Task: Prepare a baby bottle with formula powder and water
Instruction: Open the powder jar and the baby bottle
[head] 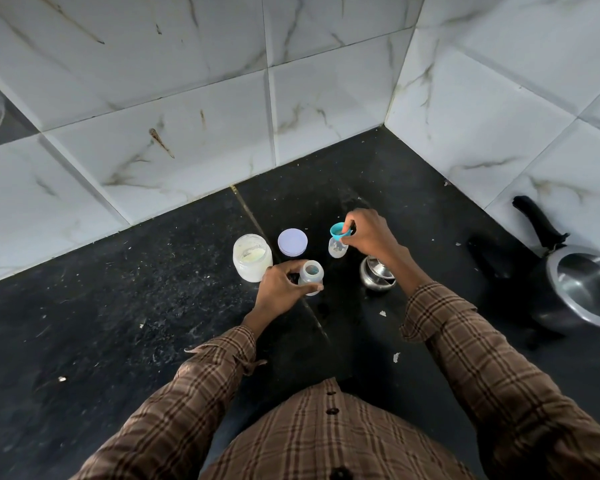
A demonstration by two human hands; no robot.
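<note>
Left hand (280,285) curled round a clear baby bottle (310,276), upright and open-mouthed on a black stone counter (118,306). Right hand (368,233) farther back and to the right, fingertips pinching the teal collar (340,231) of a nipple cap with clear cover (336,249), seemingly raised off the surface. Bottle thus nearer the body, cap unit up and right of it, the two apart. Just left of the bottle, touching the left hand's knuckles or nearly so, an open jar of pale formula powder (252,258); behind, its lavender lid (292,242) lying flat. Under the right wrist, a small steel pot (376,273). Far right, a steel pan with black handle (582,289) beside white marbled wall tiles (187,98). Brown plaid sleeves (482,358) on both arms. No legible brand or writing on any item.
</note>
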